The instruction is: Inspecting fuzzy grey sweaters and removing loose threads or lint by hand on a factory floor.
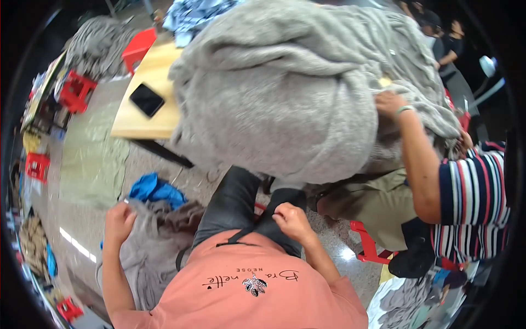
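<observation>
A large heap of grey plush fabric lies on the wooden table in front of me and hangs over its near edge toward my knees. My left hand is raised out to the left, fingers curled closed, above a grey-brown cloth beside my seat. My right hand is closed over my right thigh, apart from the fabric. Whatever either hand may hold is too small or hidden to tell.
A co-worker in a striped shirt sits close on the right, one hand on the grey fabric. A black phone lies on the wooden table. Blue cloth is on the floor; red stools stand at left.
</observation>
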A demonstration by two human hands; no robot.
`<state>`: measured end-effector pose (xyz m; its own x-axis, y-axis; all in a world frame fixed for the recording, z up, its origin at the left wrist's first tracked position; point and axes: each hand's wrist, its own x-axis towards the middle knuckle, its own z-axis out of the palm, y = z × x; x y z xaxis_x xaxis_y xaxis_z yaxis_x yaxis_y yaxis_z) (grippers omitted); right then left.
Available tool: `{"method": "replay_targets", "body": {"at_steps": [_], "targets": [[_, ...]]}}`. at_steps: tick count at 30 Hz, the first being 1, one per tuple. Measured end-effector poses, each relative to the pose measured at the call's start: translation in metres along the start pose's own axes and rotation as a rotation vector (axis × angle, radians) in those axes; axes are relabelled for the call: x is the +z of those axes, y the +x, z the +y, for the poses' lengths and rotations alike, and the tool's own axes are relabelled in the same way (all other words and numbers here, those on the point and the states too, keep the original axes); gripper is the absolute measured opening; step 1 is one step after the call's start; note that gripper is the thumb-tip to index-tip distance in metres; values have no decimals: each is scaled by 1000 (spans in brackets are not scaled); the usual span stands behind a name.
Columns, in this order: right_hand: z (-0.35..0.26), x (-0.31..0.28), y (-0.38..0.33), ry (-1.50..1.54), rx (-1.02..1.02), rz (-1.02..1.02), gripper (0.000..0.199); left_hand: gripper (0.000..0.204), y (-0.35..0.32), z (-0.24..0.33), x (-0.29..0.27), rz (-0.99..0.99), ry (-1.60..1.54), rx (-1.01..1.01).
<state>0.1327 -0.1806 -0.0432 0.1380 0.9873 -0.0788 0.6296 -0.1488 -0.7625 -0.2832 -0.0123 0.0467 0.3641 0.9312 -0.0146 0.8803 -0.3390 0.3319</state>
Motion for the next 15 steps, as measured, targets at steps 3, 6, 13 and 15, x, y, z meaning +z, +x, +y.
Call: {"method": "replay_targets", "body": {"at_steps": [3,6,13,15], "targets": [[5,-8,-8,-40,50,30,14,31,114,118,-4,253,-110,503],[6,-18,-20,-68,116,66,15,55,213,225,-12,610,-51,788],[14,-15,-48,-92,217,46,15,16,386,280,-77,1120,-265,591],[16,-16,-53,-113,205,32,15,18,433,307,-206,1335,-166,802]]}}
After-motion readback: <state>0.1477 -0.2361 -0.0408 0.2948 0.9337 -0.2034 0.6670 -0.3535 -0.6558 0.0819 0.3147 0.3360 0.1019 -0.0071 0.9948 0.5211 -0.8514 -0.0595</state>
